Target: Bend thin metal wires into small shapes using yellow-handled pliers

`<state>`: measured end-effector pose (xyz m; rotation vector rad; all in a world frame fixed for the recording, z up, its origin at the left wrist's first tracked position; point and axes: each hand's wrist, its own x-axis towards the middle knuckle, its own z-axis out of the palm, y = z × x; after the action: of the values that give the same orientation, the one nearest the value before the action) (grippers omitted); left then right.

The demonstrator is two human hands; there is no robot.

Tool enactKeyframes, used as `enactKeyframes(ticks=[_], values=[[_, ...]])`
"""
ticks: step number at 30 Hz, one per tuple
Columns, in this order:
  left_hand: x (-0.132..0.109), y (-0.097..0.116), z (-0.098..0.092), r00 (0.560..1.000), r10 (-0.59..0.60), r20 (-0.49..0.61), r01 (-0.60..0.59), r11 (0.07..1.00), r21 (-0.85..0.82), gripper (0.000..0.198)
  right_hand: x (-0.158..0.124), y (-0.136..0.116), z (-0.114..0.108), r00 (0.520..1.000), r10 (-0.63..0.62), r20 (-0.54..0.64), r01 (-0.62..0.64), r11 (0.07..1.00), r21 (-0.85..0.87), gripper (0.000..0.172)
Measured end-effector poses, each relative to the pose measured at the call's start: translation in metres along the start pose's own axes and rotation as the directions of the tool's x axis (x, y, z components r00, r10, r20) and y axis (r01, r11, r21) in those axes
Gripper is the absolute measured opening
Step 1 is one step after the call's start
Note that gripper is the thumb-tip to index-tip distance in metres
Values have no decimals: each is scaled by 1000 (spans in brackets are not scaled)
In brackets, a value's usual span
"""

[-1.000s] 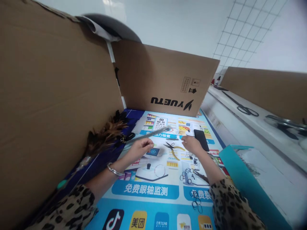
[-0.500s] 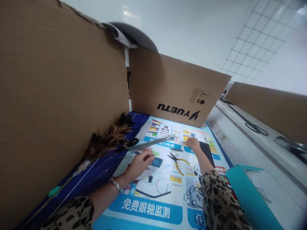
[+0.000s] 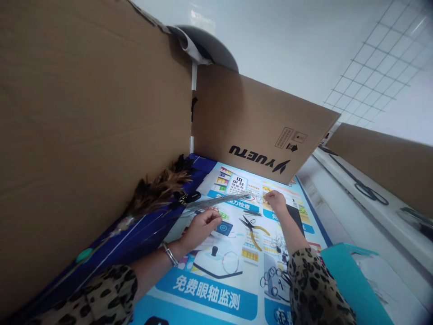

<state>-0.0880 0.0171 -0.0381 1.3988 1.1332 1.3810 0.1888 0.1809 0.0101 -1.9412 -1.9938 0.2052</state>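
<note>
My left hand (image 3: 204, 224), with a silver bangle at the wrist, is low over the printed sheet (image 3: 216, 293). Its thumb and fingertips are pinched together; whatever they hold is too fine to make out. Farther off and to the right, my right hand (image 3: 276, 201) is also closed in a pinch, close to the tips of a bundle of thin silvery wires (image 3: 230, 197). I cannot make out what sits in its fingers. Between the hands lie pliers (image 3: 254, 231) with yellow handles, their jaws apart. Dark wire rings (image 3: 273, 273) lie near my right forearm.
Cardboard panels (image 3: 264, 122) stand at the left and back. A feather duster (image 3: 158, 187) lies along the left panel. On the right are a teal box (image 3: 353, 284) and a white ledge with black scissors (image 3: 370, 192). A dark flat object (image 3: 296, 219) is partly behind my right forearm.
The whole view has shifted slightly, so the panels and wires appear farther right. Both hands keep their pinched shape and nearly the same places; the pliers lie as before.
</note>
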Motion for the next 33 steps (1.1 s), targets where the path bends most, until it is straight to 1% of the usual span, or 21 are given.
enactKeyframes(ticks=[4,10,14,18,23,27,29,31,33], values=[[0,1,1,1000,2,-30,-3,999,-45,15,-1,-23,11,999,-32,-35,35,995,96,27],[1,0,0,998,-6,-55,1,997,-78,15,-23,-56,39,993,-114,30,106,975,196,25],[3,-6,0,997,-20,-78,13,997,-82,14,-43,-68,51,985,-144,92,123,971,207,21],[3,-8,1,997,-20,-78,13,996,-92,15,-57,-73,54,976,-161,144,133,973,188,16],[2,-5,0,996,-21,-87,13,995,-95,15,-65,-73,47,967,-166,193,139,980,145,14],[1,-2,-1,997,-15,-78,11,998,-55,15,-70,-68,30,963,-169,211,147,982,117,23],[0,-1,-2,997,1,-74,-3,1000,-28,15,-78,-66,20,955,-187,230,165,980,112,22],[-1,0,-3,997,6,-78,-6,1000,0,15,-91,-65,11,934,-225,276,199,973,119,18],[-2,0,-3,995,-12,-100,12,1000,-1,16,-110,-66,4,893,-278,354,244,960,139,14]])
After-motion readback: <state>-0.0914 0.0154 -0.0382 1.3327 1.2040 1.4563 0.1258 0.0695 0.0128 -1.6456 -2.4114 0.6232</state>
